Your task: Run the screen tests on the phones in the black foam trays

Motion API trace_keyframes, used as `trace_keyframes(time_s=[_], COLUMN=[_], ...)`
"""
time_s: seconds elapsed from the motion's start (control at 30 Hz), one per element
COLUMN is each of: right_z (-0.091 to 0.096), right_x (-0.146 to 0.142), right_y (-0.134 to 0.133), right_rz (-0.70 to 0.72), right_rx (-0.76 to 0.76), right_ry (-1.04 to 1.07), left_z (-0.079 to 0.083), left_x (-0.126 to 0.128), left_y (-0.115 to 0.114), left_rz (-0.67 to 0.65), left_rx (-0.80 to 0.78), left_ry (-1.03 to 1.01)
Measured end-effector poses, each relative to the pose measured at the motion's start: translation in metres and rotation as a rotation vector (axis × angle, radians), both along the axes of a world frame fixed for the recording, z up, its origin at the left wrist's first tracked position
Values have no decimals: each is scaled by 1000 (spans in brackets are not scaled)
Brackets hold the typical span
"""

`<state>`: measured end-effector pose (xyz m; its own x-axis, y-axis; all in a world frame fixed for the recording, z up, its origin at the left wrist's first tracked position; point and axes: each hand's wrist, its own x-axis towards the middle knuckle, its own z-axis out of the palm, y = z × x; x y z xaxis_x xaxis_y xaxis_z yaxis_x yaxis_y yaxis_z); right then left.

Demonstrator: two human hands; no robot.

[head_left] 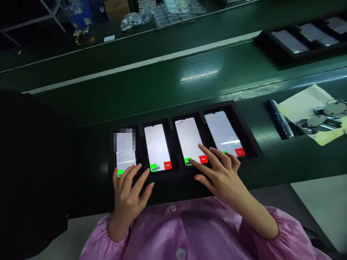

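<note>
Several smartphones lie face up in a row in a black tray [187, 177], each screen white with a green box at lower left and a red box at lower right. My right hand [223, 173] is open, its index fingertip at the green box of the third smartphone [188, 135]; its other fingers spread toward the rightmost smartphone [223, 128]. My left hand [130, 191] is open over the lower end of the leftmost smartphone [125, 157], partly covering it. Its index finger points toward the second smartphone [157, 144], whose red box reads "Fail".
At right lie a dark marker [278, 119], a yellowish paper [314, 97] and metal tags or keys [320, 121]. Another black tray [282, 54] with phones sits at the far right. A dark shape [32, 162] fills the left. Plastic bags [135, 20] and a blue bin [78, 14] stand at the back.
</note>
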<state>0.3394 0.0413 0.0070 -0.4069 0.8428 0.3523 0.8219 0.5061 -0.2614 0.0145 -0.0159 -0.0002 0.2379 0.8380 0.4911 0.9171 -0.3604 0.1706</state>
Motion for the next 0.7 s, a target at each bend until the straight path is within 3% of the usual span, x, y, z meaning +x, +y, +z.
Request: trace_keyframes(time_s=[0.13,0.3,0.4,0.53,0.7], right_z=[-7,-5,2,6,1], right_x=[34,67,53,7,-22], right_y=[-8,-4,12,48,80], right_rz=[-165,-276,-216,6,-25], right_rx=[114,126,151,98,82], right_ry=[75,-55,27,-21,-76], left_z=[-4,-2,3,9,17], left_x=[28,25,16,8,25], left_y=[10,6,10,34,70], left_rz=[-13,36,88,252,293], left_rx=[6,-2,41,-43,-215], left_ry=[109,67,-10,40,103])
